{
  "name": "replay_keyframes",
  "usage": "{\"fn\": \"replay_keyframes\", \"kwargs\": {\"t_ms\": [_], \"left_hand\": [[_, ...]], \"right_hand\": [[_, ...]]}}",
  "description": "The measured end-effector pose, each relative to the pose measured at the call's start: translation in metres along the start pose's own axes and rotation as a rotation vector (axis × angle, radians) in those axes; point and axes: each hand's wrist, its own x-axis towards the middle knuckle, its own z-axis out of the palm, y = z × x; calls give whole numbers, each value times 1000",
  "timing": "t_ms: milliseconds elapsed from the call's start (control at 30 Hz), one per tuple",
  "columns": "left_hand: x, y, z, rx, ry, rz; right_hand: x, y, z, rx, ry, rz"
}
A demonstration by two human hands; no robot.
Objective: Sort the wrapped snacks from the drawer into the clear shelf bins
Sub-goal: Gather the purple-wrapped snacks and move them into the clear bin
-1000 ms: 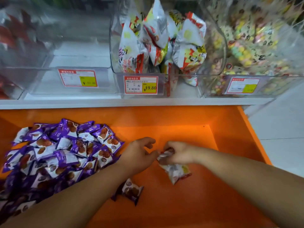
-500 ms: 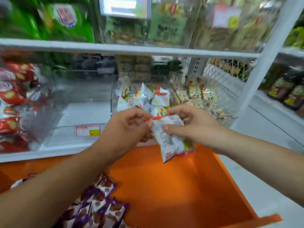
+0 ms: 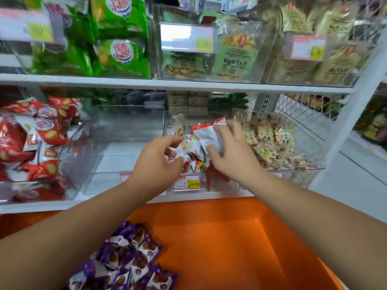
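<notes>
The price tag [image 3: 186, 183] on the middle clear bin [image 3: 227, 186] reads roughly 19.80.

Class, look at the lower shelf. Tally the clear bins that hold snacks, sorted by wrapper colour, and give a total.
Red wrappers: 1 bin
White-and-red wrappers: 1 bin
Mixed pastel wrappers: 1 bin
Total: 3 bins

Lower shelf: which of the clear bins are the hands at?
Third bin from the left, the one with white-and-red packs; the right hand grips a pack over it, left hand alongside.
</notes>
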Motion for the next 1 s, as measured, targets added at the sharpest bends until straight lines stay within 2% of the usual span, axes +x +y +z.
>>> {"fn": "replay_keyframes", "kwargs": {"t_ms": [133,233,400,567,633,800,867,1000], "left_hand": [[0,-15,5,58,-6,36],[2,-19,14,36,-13,20],[-4,-36,14,82,-19,67],[-33,-58,2,65,-46,15],[-49,-73,-2,129,-90,-24],[-96,-125,-19,284,-228,-195],[-113,-151,-29,340,-277,-252],[-141,-203,-46,379,-350,-423]], "right_hand": [[-10,23,1,-129,-1,-18],[-19,32,10,-286,-61,-47],[-22,21,3,-273,1,-19],[-43,-34,-3,-222,78,-282],[-62,-66,13,-138,-60,-270],[-98,-107,89,-95,-812,-58],[-107,-112,127,-42,-982,0],[-132,-124,206,115,-1187,97]]}}
